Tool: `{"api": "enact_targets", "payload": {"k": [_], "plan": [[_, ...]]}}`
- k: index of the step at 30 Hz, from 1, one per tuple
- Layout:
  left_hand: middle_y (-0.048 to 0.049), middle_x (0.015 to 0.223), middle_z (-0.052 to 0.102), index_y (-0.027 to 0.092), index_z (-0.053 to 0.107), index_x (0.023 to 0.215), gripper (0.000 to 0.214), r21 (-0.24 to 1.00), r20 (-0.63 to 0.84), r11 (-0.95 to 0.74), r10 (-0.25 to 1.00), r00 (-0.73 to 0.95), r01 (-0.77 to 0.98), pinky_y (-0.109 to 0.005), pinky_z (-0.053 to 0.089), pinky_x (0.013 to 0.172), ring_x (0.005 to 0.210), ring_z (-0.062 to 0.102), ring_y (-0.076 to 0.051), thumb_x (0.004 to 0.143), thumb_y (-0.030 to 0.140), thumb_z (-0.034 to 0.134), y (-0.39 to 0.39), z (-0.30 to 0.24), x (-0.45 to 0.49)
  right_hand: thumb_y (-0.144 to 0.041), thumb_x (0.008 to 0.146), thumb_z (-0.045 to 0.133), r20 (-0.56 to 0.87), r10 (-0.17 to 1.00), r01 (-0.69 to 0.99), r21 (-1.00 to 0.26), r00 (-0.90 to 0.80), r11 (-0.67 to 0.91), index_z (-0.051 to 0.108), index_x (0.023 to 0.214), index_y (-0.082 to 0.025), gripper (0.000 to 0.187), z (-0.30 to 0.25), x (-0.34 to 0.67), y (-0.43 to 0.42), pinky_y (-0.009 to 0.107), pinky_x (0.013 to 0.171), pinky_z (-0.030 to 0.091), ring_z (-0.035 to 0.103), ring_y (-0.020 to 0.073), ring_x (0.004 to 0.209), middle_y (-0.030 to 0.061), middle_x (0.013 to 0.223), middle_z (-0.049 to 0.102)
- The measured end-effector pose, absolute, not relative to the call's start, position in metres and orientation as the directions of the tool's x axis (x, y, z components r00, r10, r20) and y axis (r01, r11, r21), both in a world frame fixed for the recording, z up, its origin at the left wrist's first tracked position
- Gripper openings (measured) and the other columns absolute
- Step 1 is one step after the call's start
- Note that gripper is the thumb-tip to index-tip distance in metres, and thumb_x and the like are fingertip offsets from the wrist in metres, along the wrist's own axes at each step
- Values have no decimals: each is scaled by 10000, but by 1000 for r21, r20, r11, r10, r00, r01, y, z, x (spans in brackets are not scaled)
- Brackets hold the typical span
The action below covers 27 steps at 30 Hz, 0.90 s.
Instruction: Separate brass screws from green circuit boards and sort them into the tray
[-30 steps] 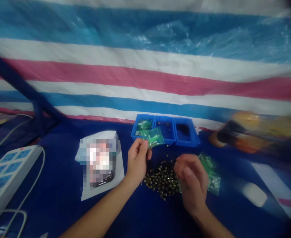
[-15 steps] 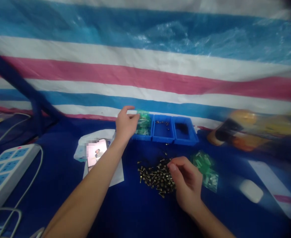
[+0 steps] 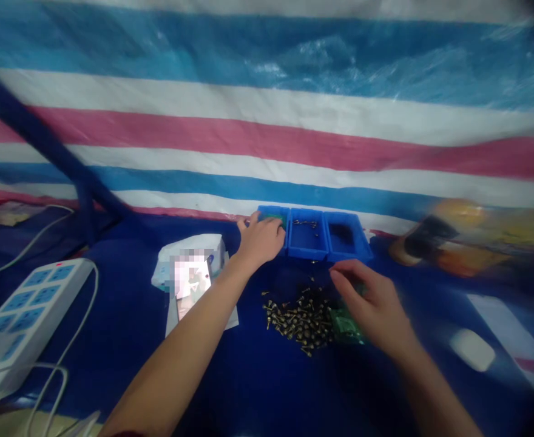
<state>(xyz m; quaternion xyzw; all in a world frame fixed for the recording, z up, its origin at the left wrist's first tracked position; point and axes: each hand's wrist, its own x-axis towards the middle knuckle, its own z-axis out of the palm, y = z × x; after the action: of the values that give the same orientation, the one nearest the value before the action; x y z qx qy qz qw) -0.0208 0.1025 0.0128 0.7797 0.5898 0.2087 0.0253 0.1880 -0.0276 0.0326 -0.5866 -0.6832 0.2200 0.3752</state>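
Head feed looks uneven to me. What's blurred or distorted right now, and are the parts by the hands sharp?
Head view: the small metal parts are reasonably sharp, though tiny; the orange-and-yellow object at right is heavily smeared; the white computer mouse is soft; the phone screen is pixelated; the striped tarp bows with lens distortion; the corners darken.

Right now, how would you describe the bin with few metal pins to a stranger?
Below the striped sheet, three blue bins stand in a row. The middle bin holds few metal pins; the left hand rests on one neighbour, and something dark lies in the other.
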Motion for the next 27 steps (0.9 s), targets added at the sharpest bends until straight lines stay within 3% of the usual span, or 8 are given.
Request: {"api": "enact_targets", "payload": {"k": [3, 6, 9, 13, 18, 24, 27], "plan": [[-66, 1242, 671, 252, 688, 1070, 263, 289, 448, -343, 874, 190, 894, -625, 227, 1009, 1284, 421, -360, 955, 274, 452, 80, 16, -17, -337, 903, 547, 156, 972, 829, -510, -174, 230, 680, 1035, -250, 207, 34, 214, -20, 322, 725, 504, 671, 217, 845, 31, 974, 716], [-54, 1181, 691, 252, 671, 1062, 212, 317, 528, -443, 817, 232, 838, -539, 288, 989, 1216, 495, -297, 959, 284, 488, 49, 18, -16, -380, 864, 575, 157, 975, 962, -198, -157, 186, 669, 1126, -237, 313, 22, 237, -20, 441, 805, 504, 645, 332, 1005, 91, 1118, 696], [-32, 1067, 718, 237, 673, 1003, 168, 314, 563, -595, 744, 360, 740, -458, 331, 959, 1111, 568, -237, 948, 247, 515, 24, 15, -19, -414, 856, 579, 104, 991, 993, -68, -88, 96, 628, 1226, -205, 428, 6, 251, -22, 470, 771, 511, 646, 374, 1010, 149, 1172, 667], [-26, 934, 730, 203, 671, 937, 139, 336, 604, -706, 669, 433, 623, -402, 382, 899, 1000, 614, -207, 927, 198, 533, 14, 5, -21, -352, 874, 544, 45, 998, 997, -63, -50, 53, 592, 1270, -220, 420, -10, 255, -22, 429, 745, 516, 675, 331, 951, 134, 1165, 665], [-18, 823, 725, 196, 673, 937, 141, 398, 646, -724, 657, 388, 564, -382, 416, 855, 914, 632, -196, 906, 164, 539, 10, 0, -19, -241, 867, 507, 136, 986, 990, -90, -100, 112, 574, 1295, -197, 436, -23, 261, -14, 421, 788, 516, 656, 312, 985, 137, 1159, 655], [-9, 815, 726, 196, 668, 941, 134, 441, 633, -723, 670, 387, 531, -370, 427, 836, 893, 632, -185, 897, 149, 550, 4, -4, -17, -358, 870, 546, 243, 969, 986, -148, -38, 76, 591, 1272, -161, 450, -38, 270, -13, 464, 839, 510, 640, 336, 995, 159, 1146, 657], [-7, 820, 727, 189, 665, 940, 124, 450, 627, -730, 668, 400, 515, -365, 428, 828, 890, 633, -181, 892, 145, 559, 3, -5, -15, -320, 881, 529, 256, 966, 981, -175, -38, 85, 601, 1263, -160, 421, -39, 270, -14, 462, 849, 506, 647, 321, 963, 142, 1083, 683]]}}
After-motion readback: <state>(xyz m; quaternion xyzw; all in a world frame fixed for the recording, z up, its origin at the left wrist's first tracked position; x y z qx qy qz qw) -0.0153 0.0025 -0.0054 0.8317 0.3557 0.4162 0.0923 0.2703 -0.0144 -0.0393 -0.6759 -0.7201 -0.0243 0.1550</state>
